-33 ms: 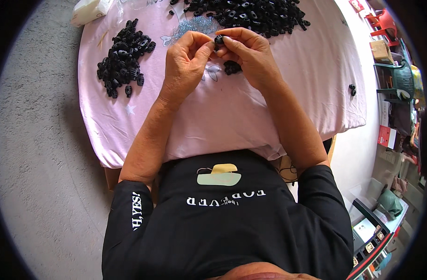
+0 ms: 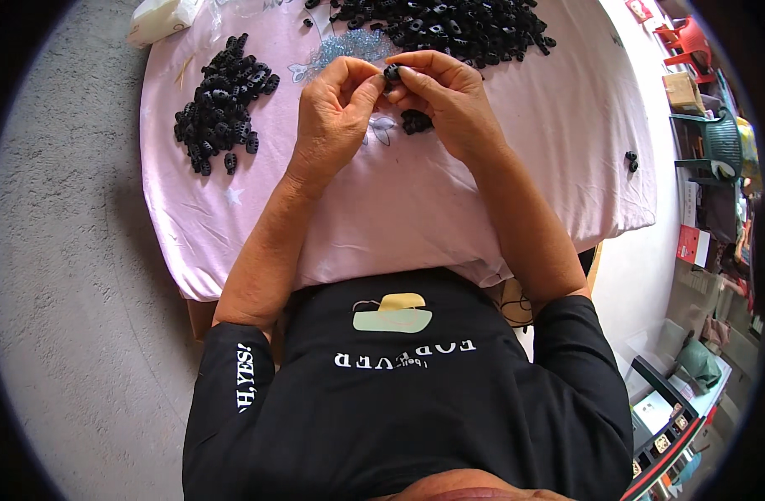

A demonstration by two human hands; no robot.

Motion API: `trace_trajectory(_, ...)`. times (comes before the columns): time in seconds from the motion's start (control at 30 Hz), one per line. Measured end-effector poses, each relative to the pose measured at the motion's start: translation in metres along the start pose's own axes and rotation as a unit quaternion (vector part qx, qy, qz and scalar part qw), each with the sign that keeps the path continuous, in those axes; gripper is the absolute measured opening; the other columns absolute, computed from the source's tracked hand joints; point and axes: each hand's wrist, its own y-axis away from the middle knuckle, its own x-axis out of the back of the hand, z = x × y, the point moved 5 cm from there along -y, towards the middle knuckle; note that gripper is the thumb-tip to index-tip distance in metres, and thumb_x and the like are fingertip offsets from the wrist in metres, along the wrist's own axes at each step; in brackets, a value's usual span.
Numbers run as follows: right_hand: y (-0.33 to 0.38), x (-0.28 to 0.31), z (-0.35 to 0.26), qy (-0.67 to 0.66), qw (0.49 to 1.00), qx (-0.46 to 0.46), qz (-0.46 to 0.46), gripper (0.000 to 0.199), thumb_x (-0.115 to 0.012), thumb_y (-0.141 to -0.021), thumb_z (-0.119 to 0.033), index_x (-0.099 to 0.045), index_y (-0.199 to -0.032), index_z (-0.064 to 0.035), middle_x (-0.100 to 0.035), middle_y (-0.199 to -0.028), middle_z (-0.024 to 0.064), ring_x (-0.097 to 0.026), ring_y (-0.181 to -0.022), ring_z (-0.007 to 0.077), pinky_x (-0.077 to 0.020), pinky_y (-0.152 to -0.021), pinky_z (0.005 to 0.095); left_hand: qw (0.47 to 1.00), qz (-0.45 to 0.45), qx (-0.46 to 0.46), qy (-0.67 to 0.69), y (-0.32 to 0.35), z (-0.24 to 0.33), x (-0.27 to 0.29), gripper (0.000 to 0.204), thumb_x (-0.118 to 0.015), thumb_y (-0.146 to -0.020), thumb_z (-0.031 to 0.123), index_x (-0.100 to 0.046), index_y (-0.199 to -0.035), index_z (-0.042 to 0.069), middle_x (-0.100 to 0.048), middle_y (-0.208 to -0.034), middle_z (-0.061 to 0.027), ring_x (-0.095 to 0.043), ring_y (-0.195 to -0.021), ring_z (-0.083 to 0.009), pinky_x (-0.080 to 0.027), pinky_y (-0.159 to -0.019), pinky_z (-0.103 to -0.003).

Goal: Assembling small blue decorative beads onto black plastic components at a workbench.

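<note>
Over the middle of the cloth-covered table my two hands meet at the fingertips. My right hand (image 2: pixel 449 96) pinches a small rounded black plastic piece (image 2: pixel 392 73) between thumb and fingers. My left hand (image 2: pixel 339 108) is closed beside it, thumb against forefinger, touching or nearly touching the piece; what its tips hold is too small to make out. Just below the fingers lies a small cluster of similar black pieces (image 2: pixel 415 123). Behind my hands is a scatter of tiny clear bluish parts (image 2: pixel 349 48).
A big heap of black pieces (image 2: pixel 449 29) spreads along the far side, a smaller pile (image 2: pixel 220 104) at the left. Two loose pieces (image 2: pixel 632 161) lie near the right edge of the pink cloth (image 2: pixel 382 217). A white bag (image 2: pixel 163 18) sits far left; chairs (image 2: pixel 721 138) stand at right.
</note>
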Motion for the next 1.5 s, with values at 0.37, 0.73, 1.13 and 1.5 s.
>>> trace_trajectory(0.37,0.001,-0.001,-0.004,0.001,1.0,0.0,0.023,0.016,-0.06,-0.095,-0.006,-0.064,-0.108,0.0021,-0.069,-0.089,0.0092,-0.069,-0.076,0.0133,-0.0589,-0.069,0.0248,1.0,-0.024,0.004,-0.006,0.002,-0.002,0.001,0.014,-0.059,-0.095,0.002,-0.062,-0.108,-0.001,-0.067,-0.095,-0.0059,-0.065,-0.086,-0.0107,-0.055,-0.081,-0.024)
trace_trajectory(0.73,0.001,0.0,-0.003,0.011,0.999,-0.005,0.034,0.016,-0.06,-0.094,-0.006,-0.065,-0.107,0.0016,-0.069,-0.09,0.0095,-0.069,-0.077,0.0135,-0.0588,-0.069,0.0248,1.0,0.002,0.011,-0.02,0.001,-0.005,0.004,0.011,-0.059,-0.094,0.003,-0.063,-0.104,0.0,-0.068,-0.092,-0.0063,-0.067,-0.081,-0.0111,-0.055,-0.073,-0.024)
trace_trajectory(1.13,0.001,0.0,-0.005,0.037,0.999,-0.003,0.039,0.016,-0.06,-0.094,-0.007,-0.065,-0.107,0.001,-0.069,-0.088,0.0089,-0.068,-0.076,0.013,-0.0586,-0.068,0.0241,1.0,0.008,0.018,-0.003,0.001,0.0,0.006,0.012,-0.056,-0.098,0.007,-0.061,-0.108,0.003,-0.066,-0.086,-0.0047,-0.062,-0.075,-0.0084,-0.051,-0.069,-0.02)
trace_trajectory(1.5,0.0,0.002,-0.004,0.022,0.999,-0.012,0.039,0.016,-0.06,-0.094,-0.007,-0.065,-0.108,0.0008,-0.069,-0.088,0.0082,-0.068,-0.077,0.0125,-0.0584,-0.068,0.0236,0.997,0.024,-0.031,-0.059,0.0,0.003,0.008,0.011,-0.061,-0.093,0.004,-0.063,-0.104,0.002,-0.066,-0.087,-0.0029,-0.062,-0.079,-0.0084,-0.051,-0.073,-0.023)
